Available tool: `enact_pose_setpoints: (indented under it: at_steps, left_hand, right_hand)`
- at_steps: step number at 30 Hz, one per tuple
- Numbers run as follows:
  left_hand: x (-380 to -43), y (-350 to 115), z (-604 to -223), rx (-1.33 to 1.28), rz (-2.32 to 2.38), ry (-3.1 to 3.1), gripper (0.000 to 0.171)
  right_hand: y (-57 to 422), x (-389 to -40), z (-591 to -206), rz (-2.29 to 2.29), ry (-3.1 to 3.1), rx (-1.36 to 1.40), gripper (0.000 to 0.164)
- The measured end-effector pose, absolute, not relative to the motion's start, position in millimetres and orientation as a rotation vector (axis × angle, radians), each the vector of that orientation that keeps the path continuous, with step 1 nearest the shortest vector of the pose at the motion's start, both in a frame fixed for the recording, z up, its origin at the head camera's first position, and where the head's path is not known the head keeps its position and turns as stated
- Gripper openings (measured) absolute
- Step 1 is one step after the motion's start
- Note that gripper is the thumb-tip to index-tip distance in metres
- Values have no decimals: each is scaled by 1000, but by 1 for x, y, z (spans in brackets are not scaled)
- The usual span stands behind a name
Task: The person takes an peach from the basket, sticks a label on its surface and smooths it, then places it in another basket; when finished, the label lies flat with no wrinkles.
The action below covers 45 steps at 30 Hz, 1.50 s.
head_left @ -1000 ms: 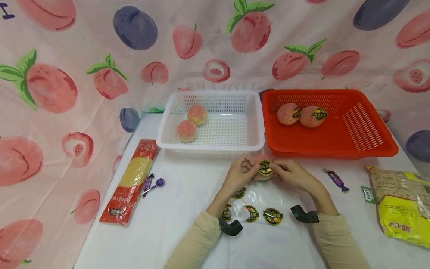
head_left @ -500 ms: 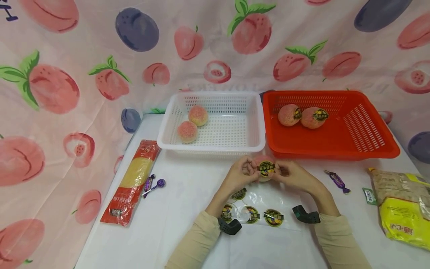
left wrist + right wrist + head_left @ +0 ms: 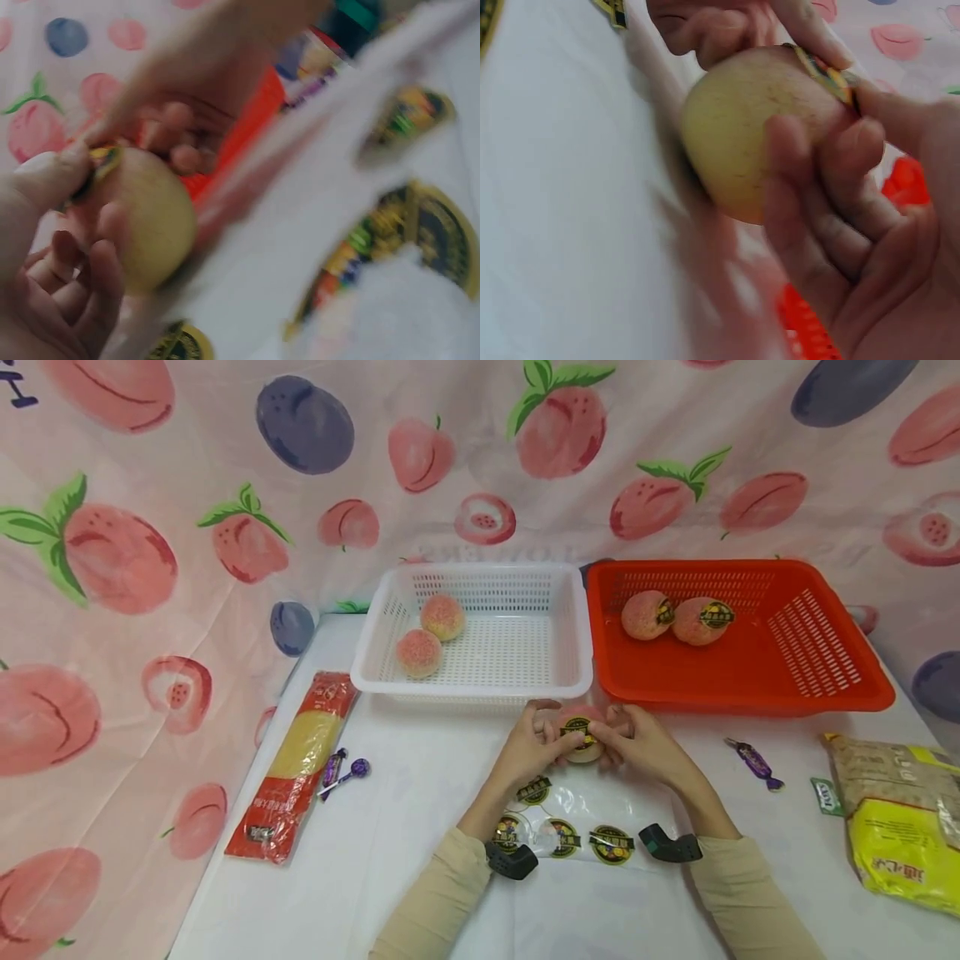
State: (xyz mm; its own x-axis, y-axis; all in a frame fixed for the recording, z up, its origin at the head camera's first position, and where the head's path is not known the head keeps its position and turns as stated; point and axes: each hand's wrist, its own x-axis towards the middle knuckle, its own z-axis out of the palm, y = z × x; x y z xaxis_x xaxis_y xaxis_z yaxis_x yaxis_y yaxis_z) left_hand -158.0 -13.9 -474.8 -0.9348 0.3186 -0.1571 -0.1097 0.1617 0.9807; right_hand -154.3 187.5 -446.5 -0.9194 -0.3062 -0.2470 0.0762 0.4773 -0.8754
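Observation:
A pink and yellow peach [image 3: 581,755] is held between both hands, above a clear sheet of stickers [image 3: 573,827]. A black and gold sticker [image 3: 577,732] lies on the peach's upper side. My left hand [image 3: 528,745] grips the peach from the left, its thumb on the sticker. From the right, my right hand [image 3: 647,745] grips it too, with the thumb pressing the sticker's other side. In the right wrist view the peach [image 3: 731,127] shows its yellow underside and the fingers curl round it.
A white basket [image 3: 472,688] with two plain peaches stands behind; a red basket [image 3: 750,697] holds two stickered peaches. On the left lie a red noodle packet [image 3: 292,768] and a lollipop [image 3: 360,768]. A wrapped candy [image 3: 753,764] and a yellow-brown bag [image 3: 900,827] are on the right.
The peach has shifted slightly left between the hands. My right hand has moved left and its thumb now lies over the sticker's right part.

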Motion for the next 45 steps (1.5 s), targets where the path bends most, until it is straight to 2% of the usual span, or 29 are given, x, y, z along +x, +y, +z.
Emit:
enact_pose_setpoints:
  at_steps: [5, 14, 24, 33, 45]
  left_hand:
    - [-167, -20, -471, 228, 1941, 1871, 54]
    - [-162, -35, -455, 276, 1945, 1762, 51]
    - [-157, -22, -466, 475, 1679, 2115, 55]
    - [-154, -13, -463, 534, 1622, 2240, 62]
    - [-151, -11, -463, 600, 1522, 2399, 63]
  right_hand:
    - [186, -160, -447, -1558, 2224, -194, 69]
    - [181, -161, -449, -1575, 2194, -293, 58]
    - [172, -142, -442, -978, 2763, -134, 75]
    - [186, -148, -447, -1175, 2554, -163, 63]
    - [192, -151, -446, -1431, 2301, -225, 48]
